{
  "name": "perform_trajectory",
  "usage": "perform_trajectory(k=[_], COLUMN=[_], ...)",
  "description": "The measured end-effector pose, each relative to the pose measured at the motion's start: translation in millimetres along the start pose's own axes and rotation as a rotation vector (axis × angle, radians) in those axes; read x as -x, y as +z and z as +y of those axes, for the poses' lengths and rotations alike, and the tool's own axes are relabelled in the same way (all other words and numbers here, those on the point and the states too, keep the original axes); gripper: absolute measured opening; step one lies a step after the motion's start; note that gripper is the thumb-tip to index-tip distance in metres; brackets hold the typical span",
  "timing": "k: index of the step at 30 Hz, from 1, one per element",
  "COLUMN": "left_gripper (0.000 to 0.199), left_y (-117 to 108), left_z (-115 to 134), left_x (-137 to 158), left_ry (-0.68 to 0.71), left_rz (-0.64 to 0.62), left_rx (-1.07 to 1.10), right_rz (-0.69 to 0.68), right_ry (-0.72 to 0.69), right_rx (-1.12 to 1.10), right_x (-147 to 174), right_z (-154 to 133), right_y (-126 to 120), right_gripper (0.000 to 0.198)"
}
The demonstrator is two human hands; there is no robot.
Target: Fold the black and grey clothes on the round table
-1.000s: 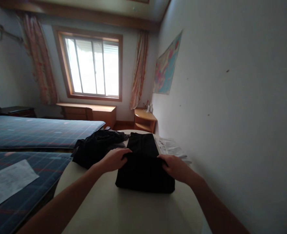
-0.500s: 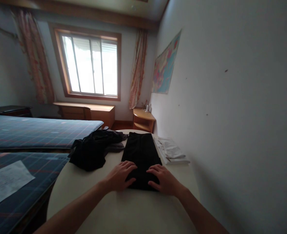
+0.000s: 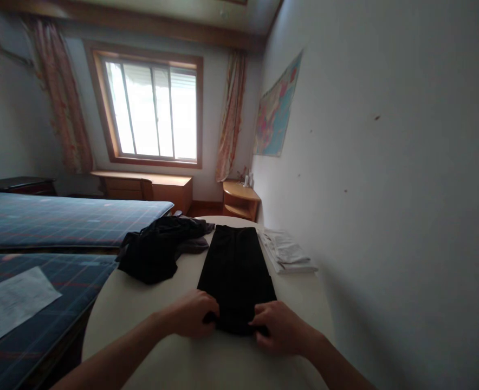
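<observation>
A folded black garment (image 3: 238, 271) lies lengthwise on the round, cream-coloured table (image 3: 150, 319); its exact kind I cannot make out. The near left corner of the cloth is pinched in my left hand (image 3: 194, 314), whose fingers are curled. At the near right corner, my right hand (image 3: 280, 327) grips the same garment between thumb and fingers. The cloth's near edge sags between both hands, while its far end rests flat on the table.
A crumpled heap of dark clothes (image 3: 154, 254) lies on the table's left. Folded white cloth (image 3: 288, 252) sits to the right, near the wall (image 3: 406, 216). Two plaid mattresses (image 3: 77, 219) are at left, the nearer bearing a paper sheet (image 3: 15, 303).
My hands were lying on the garment with fingers spread; now they have closed on its near corners. The garment has shifted a little towards me.
</observation>
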State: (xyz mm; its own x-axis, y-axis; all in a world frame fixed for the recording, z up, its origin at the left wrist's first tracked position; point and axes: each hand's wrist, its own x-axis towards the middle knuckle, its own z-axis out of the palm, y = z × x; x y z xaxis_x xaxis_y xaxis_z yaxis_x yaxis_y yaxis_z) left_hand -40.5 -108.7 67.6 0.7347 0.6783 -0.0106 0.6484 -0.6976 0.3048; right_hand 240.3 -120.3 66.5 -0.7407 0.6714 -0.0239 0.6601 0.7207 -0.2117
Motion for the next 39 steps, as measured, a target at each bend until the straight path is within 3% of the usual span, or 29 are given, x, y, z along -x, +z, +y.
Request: perform_trajectory(k=[5,8,10,14,16,20,26,33,39], left_gripper=[0.025,0.03,0.03,0.037,0.042,0.045,0.04,0.032,0.031], left_y=[-9,-10,-12,-20,-21,-15,-13,-24,-46], left_z=[17,18,13,-3,-13,-28,-33,-35,-38], left_x=[12,7,0,-10,-12,-14,-16,-16,-20], left_ry=[-0.066,-0.11,-0.118,-0.147,-0.192,-0.268,-0.33,-0.236,-0.193], left_rz=[-0.446,-0.584,-0.511,-0.055,0.023,-0.089,-0.136,-0.281,-0.322], left_rx=[0.269,0.37,0.408,0.23,0.093,0.025,-0.017,-0.013,0.057], right_rz=[-0.339,-0.42,-0.319,0.079,0.131,0.05,-0.02,-0.103,-0.075], right_ry=[-0.037,0.03,0.076,0.235,0.286,0.331,0.36,0.361,0.224], right_rx=[-0.289,-0.384,-0.347,-0.153,-0.105,-0.154,-0.18,-0.278,-0.45], right_x=[10,6,0,-10,-11,-9,-11,-13,-15], right_z=[-20,-22,-18,-1,9,23,30,35,45], right_y=[0,-4,-9,-14,-13,-6,-6,-10,-22], right_gripper=[0.024,0.033,0.029,0.024,0.028,0.033,0.032,0.031,0.025])
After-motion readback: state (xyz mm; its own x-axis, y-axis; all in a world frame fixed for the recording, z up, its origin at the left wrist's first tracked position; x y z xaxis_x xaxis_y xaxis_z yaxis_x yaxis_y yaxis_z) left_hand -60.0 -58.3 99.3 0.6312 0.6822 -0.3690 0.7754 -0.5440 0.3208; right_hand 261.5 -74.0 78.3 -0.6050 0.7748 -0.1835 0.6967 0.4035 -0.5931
